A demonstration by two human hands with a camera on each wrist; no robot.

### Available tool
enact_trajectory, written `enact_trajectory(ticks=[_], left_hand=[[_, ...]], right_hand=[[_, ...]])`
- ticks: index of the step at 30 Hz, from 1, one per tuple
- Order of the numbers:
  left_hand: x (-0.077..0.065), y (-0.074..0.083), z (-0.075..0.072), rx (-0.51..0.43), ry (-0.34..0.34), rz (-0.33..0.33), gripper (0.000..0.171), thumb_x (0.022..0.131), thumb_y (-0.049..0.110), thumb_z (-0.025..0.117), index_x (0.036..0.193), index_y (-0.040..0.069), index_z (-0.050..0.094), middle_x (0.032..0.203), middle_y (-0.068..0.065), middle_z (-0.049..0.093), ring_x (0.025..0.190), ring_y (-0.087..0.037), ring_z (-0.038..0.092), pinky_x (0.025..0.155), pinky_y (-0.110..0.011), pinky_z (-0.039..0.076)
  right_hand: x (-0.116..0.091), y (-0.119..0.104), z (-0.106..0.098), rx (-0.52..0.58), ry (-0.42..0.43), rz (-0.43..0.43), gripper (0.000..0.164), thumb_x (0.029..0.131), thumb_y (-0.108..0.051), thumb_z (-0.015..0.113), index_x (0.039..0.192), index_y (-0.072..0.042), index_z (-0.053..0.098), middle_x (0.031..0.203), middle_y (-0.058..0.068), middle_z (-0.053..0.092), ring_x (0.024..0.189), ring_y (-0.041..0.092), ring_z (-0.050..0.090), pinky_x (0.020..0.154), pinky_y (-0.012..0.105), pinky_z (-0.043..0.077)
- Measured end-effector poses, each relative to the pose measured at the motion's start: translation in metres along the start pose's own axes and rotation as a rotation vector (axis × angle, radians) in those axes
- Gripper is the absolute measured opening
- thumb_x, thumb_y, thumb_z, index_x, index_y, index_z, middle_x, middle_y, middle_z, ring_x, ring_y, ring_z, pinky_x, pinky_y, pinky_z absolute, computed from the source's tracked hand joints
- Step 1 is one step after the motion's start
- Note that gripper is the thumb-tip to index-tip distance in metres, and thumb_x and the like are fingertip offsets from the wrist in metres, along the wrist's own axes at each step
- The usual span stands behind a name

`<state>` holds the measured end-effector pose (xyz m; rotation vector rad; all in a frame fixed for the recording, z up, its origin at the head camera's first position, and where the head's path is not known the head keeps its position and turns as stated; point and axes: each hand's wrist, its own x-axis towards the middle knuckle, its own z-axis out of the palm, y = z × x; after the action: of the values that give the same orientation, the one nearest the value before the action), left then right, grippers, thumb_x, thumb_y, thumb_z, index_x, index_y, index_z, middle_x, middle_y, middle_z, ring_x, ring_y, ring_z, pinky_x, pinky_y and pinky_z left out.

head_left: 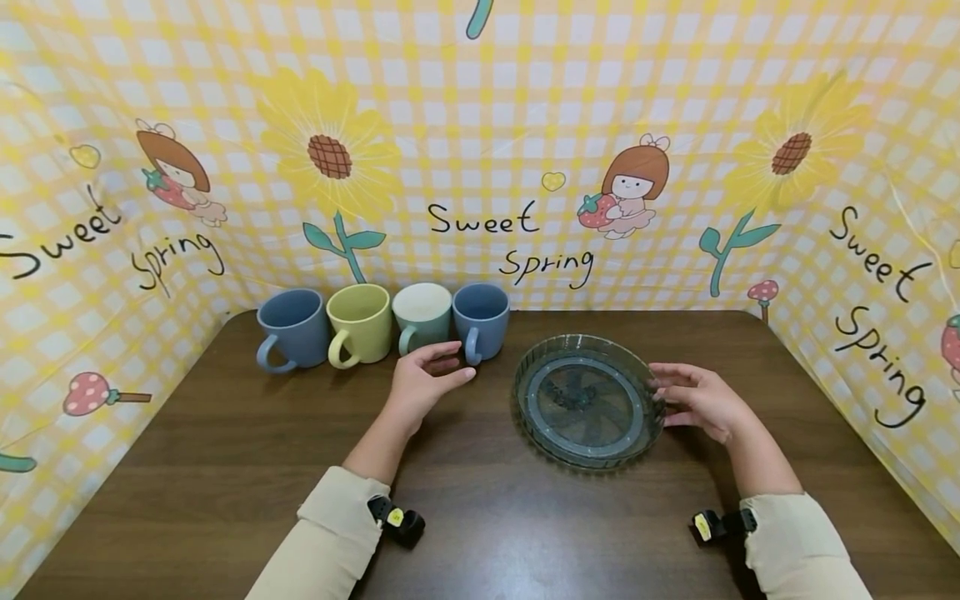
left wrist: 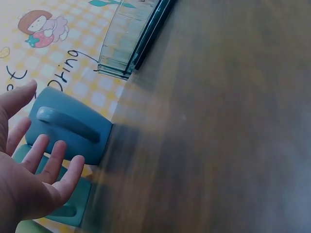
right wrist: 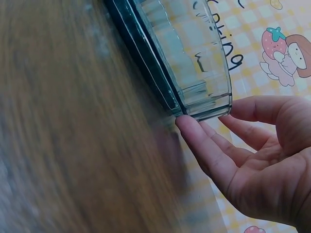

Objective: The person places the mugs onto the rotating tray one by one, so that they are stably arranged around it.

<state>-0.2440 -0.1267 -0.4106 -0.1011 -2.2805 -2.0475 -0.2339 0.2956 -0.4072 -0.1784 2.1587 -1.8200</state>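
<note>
My right hand is at the right side of a round, see-through tinted dish with a fluted wall. In the right wrist view, its fingertips meet the outside of the dish between base and rim; the thumb does not reach inside. My left hand hovers in front of the rightmost blue mug and the teal mug with a pale inside. The left wrist view shows its fingers spread, holding nothing, before the blue mug; contact cannot be told.
Farther left in the same row stand a yellow-green mug and another blue mug, handles toward me. A checked cloth with printed sunflowers walls in the back and sides of the brown wooden table.
</note>
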Motion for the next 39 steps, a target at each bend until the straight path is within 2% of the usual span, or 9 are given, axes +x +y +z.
enact_trajectory(ticks=[9, 13, 17, 21, 27, 33, 39], left_hand=[[0.015, -0.008, 0.011, -0.029, 0.02, -0.026, 0.044, 0.076, 0.005, 0.083, 0.118, 0.0, 0.068, 0.116, -0.016, 0.067, 0.109, -0.031, 0.063, 0.086, -0.026, 0.054], [0.02, -0.009, 0.014, -0.027, 0.016, -0.046, 0.043, 0.077, 0.006, 0.084, 0.116, 0.0, 0.068, 0.114, -0.017, 0.067, 0.107, -0.029, 0.064, 0.087, -0.028, 0.054], [0.023, -0.009, 0.018, -0.029, 0.031, -0.066, 0.04, 0.076, 0.008, 0.084, 0.113, 0.0, 0.069, 0.11, -0.015, 0.069, 0.101, -0.024, 0.066, 0.088, -0.03, 0.053], [0.027, -0.006, 0.022, -0.052, 0.046, -0.088, 0.036, 0.077, 0.007, 0.083, 0.109, 0.0, 0.07, 0.1, -0.009, 0.07, 0.093, -0.017, 0.065, 0.083, -0.027, 0.053], [0.028, -0.005, 0.026, -0.069, 0.073, -0.09, 0.032, 0.077, 0.0, 0.081, 0.108, -0.003, 0.069, 0.092, -0.009, 0.07, 0.086, -0.014, 0.063, 0.074, -0.022, 0.052], [0.026, -0.008, 0.028, -0.176, 0.094, -0.089, 0.032, 0.078, -0.009, 0.076, 0.109, -0.009, 0.068, 0.087, -0.007, 0.069, 0.08, -0.012, 0.065, 0.072, -0.025, 0.058], [0.023, -0.012, 0.025, -0.192, 0.121, -0.057, 0.032, 0.074, -0.012, 0.078, 0.106, -0.009, 0.07, 0.08, -0.004, 0.071, 0.076, -0.009, 0.066, 0.071, -0.023, 0.058]], right_hand=[[-0.002, 0.0, 0.0, 0.006, 0.008, -0.004, 0.055, 0.098, -0.004, 0.054, 0.145, 0.011, 0.03, 0.136, 0.03, 0.045, 0.098, 0.013, 0.061, 0.074, 0.039, 0.059], [-0.003, 0.0, 0.0, 0.006, 0.005, -0.009, 0.055, 0.098, -0.005, 0.053, 0.145, 0.012, 0.029, 0.137, 0.031, 0.044, 0.099, 0.012, 0.061, 0.074, 0.039, 0.059], [-0.003, 0.0, 0.0, -0.001, -0.001, -0.012, 0.056, 0.099, -0.005, 0.054, 0.146, 0.011, 0.028, 0.139, 0.034, 0.04, 0.1, 0.011, 0.061, 0.075, 0.04, 0.059], [-0.003, 0.0, -0.001, -0.014, 0.0, -0.016, 0.057, 0.098, -0.004, 0.056, 0.146, 0.011, 0.028, 0.139, 0.036, 0.039, 0.099, 0.012, 0.062, 0.075, 0.04, 0.059], [-0.003, 0.001, -0.001, -0.04, 0.007, -0.015, 0.056, 0.099, -0.005, 0.055, 0.146, 0.011, 0.029, 0.14, 0.036, 0.038, 0.101, 0.012, 0.06, 0.076, 0.04, 0.059], [-0.003, 0.001, 0.0, -0.044, 0.008, -0.019, 0.056, 0.098, -0.005, 0.056, 0.146, 0.01, 0.029, 0.14, 0.037, 0.038, 0.103, 0.012, 0.058, 0.077, 0.04, 0.059], [-0.003, 0.001, 0.001, -0.039, 0.007, -0.021, 0.056, 0.098, -0.003, 0.055, 0.146, 0.011, 0.029, 0.14, 0.037, 0.038, 0.104, 0.013, 0.059, 0.076, 0.041, 0.059]])
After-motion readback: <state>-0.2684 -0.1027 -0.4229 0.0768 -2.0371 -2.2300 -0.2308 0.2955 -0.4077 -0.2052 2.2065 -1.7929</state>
